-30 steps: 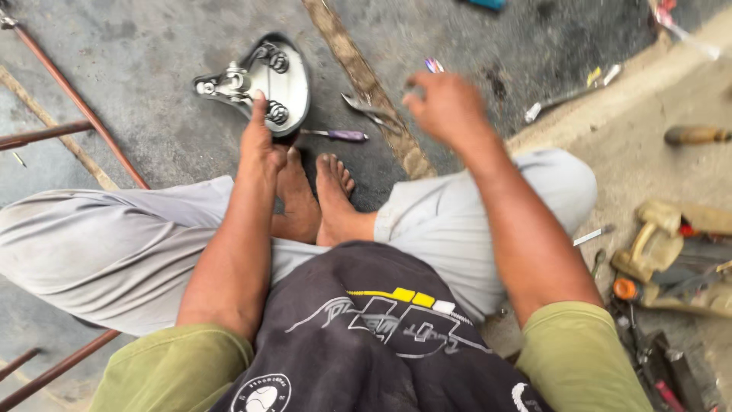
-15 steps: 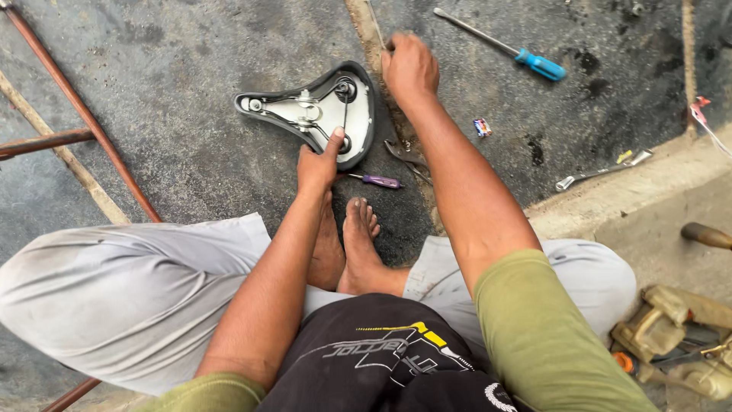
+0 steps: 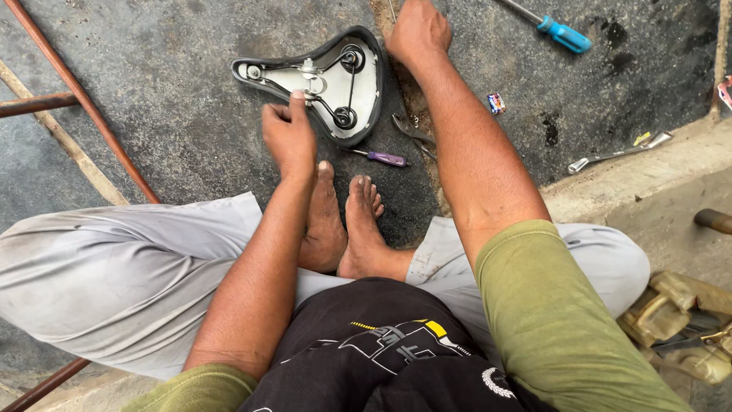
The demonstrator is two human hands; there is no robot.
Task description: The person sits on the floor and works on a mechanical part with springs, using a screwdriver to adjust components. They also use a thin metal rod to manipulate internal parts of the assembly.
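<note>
a black bicycle saddle with grey metal rails and springs lay upside down on the dark ground before a seated person's bare feet. it looked stiff and light, best gripped by its rails. the left hand touched the rail, fingers loose; the right hand rested past its rim, holding nothing visible. a purple-handled screwdriver lay beside.
</note>
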